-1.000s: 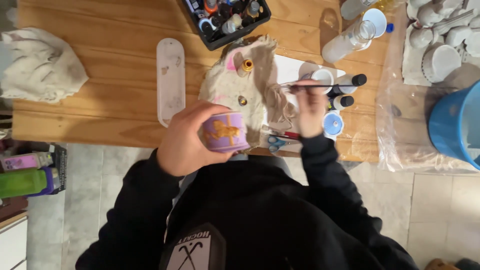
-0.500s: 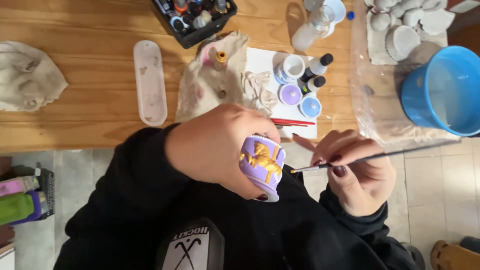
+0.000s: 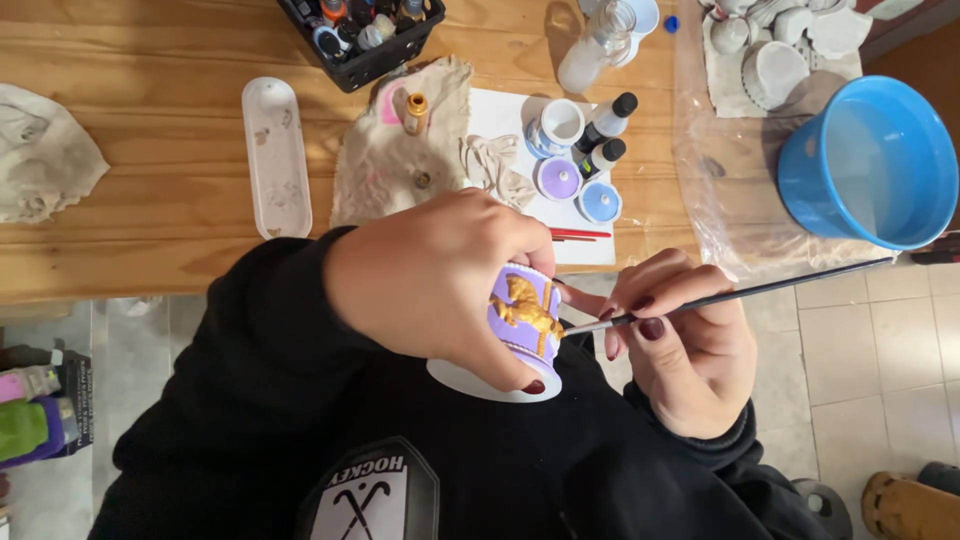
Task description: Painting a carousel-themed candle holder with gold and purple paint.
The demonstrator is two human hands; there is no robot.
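- Left hand [image 3: 430, 280] wraps around a small purple pot [image 3: 524, 318], fingers closed over its top and sides, thumb tip pressed at its white rim; the hand reaches in from the left with its back turned up to the camera.
- That purple pot lies tipped on its side in front of the person's chest, off the near edge of the wooden table [image 3: 150, 130]; its long axis runs roughly up-left to down-right, the white rim towards the body and a gold raised figure facing right.
- Right hand [image 3: 680, 340] is pinched shut on a thin paintbrush [image 3: 730, 295], dark-nailed fingers bunched near the brush end, palm side turned left towards the pot.
- Long and dark, the paintbrush runs nearly level, its handle rising slightly to the right and its tip touching the pot's gold figure.
- Near the table's front edge, a white sheet [image 3: 560, 215] carries small open paint pots and dropper bottles [image 3: 603, 140].
- Left of it lies a stained cloth [image 3: 390, 160], then a long white tray [image 3: 275, 155].
- At the table's right end sits a blue bucket [image 3: 870, 165] on clear plastic.
- Along the far edge stands a black basket of paints [image 3: 365, 35].
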